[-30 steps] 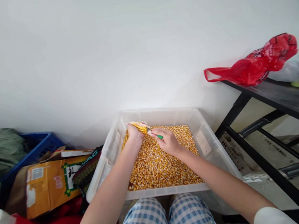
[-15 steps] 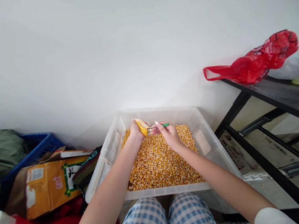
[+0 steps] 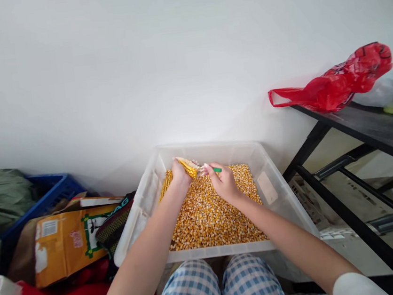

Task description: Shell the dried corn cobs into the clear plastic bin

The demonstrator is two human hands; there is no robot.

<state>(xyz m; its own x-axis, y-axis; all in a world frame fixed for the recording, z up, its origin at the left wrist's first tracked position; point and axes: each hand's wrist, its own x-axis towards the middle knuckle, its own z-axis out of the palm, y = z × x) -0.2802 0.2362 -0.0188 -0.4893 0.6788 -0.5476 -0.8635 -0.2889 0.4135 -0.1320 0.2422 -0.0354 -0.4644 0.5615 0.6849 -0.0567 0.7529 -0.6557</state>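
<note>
My left hand is closed round an ear of corn, partly stripped, with pale cob along its upper side and yellow kernels below. In my right hand is a thin tool with a green handle, perhaps a screwdriver; its metal shaft points left at the corn and its tip is hard to make out. Both hands are over a translucent plastic bin that holds a deep layer of loose corn kernels. More unstripped corn lies at the bin's left side, partly behind my left hand.
Left of the bin are an orange cardboard box, a blue crate and a green sack. At the right stands a black metal-framed table with a red plastic bag on it. A white wall rises behind.
My right hand has curled tighter round the green handle and turned, its fingers moving closer to the corn. My left hand and the ear have shifted only slightly.
</note>
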